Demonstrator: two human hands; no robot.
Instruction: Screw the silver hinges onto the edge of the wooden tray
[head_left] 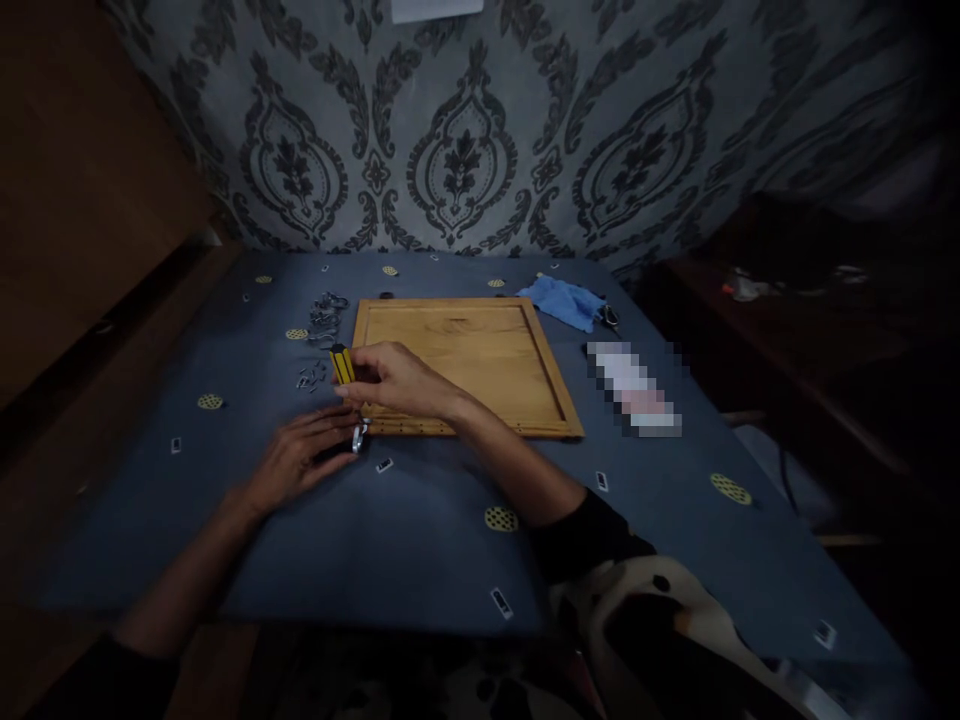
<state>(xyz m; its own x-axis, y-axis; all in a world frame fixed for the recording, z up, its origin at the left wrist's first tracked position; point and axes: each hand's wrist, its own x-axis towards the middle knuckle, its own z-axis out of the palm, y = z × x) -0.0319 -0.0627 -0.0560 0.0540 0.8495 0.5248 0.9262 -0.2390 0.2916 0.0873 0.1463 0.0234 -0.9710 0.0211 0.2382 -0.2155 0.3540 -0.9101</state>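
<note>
My right hand (401, 378) gripping a yellow-and-black screwdriver (342, 366) at the near left corner of a framed wooden panel (480, 355), my left hand (296, 455) at the silver hinge (358, 438) there, pinching or not I can't tell, panel extending right

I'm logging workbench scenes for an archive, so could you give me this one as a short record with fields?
Right grip: closed on a yellow-and-black handle, its lower end hidden
Left grip: at a silver metal piece, exact contact unclear
Centre: framed wooden panel lying flat, the metal piece at its near left corner
Left of panel: pile of metal parts, with small loose pieces nearer
Far right of panel: crumpled blue cloth
Surface: blue patterned table cover
Light: dim
</note>
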